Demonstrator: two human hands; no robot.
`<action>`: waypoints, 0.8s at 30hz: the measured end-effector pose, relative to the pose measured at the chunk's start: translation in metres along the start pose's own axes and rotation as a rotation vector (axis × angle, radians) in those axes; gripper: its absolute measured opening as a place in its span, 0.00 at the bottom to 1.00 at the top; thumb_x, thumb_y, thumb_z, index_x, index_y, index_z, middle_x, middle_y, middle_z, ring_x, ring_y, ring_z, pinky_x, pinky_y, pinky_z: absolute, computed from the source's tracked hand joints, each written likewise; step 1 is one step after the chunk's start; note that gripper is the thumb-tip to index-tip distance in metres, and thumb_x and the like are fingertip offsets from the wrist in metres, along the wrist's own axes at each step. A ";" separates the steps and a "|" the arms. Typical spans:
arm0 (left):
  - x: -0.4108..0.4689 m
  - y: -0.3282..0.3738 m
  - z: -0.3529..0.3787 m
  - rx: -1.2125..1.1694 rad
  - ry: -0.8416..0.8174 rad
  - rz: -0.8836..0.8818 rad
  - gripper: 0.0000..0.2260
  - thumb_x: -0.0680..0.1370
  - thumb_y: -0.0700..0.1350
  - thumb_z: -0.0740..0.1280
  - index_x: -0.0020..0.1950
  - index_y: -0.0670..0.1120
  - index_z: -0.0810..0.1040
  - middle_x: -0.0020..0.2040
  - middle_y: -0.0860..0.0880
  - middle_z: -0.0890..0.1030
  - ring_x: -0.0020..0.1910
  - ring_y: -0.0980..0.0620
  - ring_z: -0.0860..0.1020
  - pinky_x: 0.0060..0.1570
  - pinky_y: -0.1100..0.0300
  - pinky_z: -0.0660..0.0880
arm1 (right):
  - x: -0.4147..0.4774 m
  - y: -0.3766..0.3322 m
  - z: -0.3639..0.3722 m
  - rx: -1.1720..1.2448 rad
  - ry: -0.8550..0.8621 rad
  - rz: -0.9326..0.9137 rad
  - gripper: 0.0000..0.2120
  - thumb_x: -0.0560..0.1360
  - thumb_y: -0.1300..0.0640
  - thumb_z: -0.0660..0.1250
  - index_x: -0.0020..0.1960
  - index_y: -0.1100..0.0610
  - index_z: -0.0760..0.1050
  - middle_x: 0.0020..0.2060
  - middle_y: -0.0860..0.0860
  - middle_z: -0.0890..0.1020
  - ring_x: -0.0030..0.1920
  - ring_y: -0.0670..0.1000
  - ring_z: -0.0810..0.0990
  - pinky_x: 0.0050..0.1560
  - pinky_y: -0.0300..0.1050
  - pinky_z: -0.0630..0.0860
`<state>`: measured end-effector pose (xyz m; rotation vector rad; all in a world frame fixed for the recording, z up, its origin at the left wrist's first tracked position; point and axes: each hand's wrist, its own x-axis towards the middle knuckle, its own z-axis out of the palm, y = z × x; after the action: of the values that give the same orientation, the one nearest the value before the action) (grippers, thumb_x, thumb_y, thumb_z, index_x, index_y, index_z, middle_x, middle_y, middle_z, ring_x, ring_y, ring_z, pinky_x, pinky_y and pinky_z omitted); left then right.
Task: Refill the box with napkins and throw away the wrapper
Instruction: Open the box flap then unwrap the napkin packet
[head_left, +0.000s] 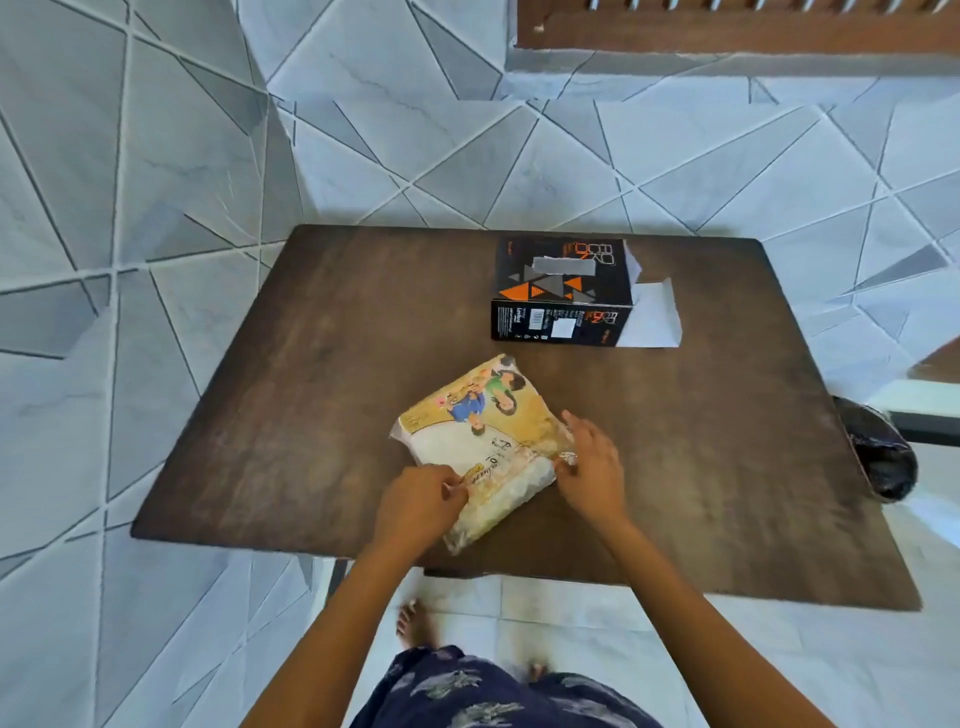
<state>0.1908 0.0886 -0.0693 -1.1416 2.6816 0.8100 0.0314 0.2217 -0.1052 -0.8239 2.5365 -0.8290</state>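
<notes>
two hands are on the napkin pack (480, 447), which lies tilted on the brown table (311, 395). i see the left hand (418, 506) pinching the wrapper at the pack's near-left edge and the right hand (589, 467) gripping its near-right corner. past the pack, well apart from it, stands the black box (563, 291) with a white flap open. right of the pack, beside the table edge, a dark bag-lined bin (880, 452) sits on the pale tiled floor (156, 156).
</notes>
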 end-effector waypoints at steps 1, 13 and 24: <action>-0.008 0.012 0.006 -0.004 -0.054 0.016 0.13 0.76 0.51 0.63 0.56 0.49 0.79 0.52 0.48 0.83 0.50 0.48 0.80 0.43 0.60 0.72 | -0.006 0.006 -0.007 -0.012 0.038 0.015 0.31 0.72 0.61 0.65 0.73 0.52 0.59 0.71 0.58 0.65 0.71 0.59 0.62 0.70 0.55 0.60; -0.004 0.026 -0.012 0.136 -0.091 0.110 0.23 0.77 0.51 0.62 0.72 0.52 0.63 0.76 0.49 0.59 0.73 0.48 0.62 0.70 0.55 0.60 | -0.054 0.016 -0.008 -0.160 -0.341 -0.187 0.38 0.75 0.40 0.59 0.75 0.52 0.44 0.77 0.53 0.44 0.76 0.56 0.49 0.74 0.53 0.50; 0.003 0.039 0.009 0.390 -0.048 0.097 0.18 0.77 0.55 0.58 0.66 0.53 0.70 0.62 0.45 0.75 0.56 0.46 0.77 0.53 0.53 0.75 | -0.001 0.013 -0.048 -0.196 -0.348 -0.160 0.26 0.75 0.54 0.61 0.73 0.53 0.60 0.75 0.55 0.59 0.75 0.54 0.55 0.75 0.52 0.55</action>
<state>0.1606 0.1136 -0.0609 -0.8935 2.7053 0.2952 0.0038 0.2511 -0.0765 -1.1363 2.2860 -0.4371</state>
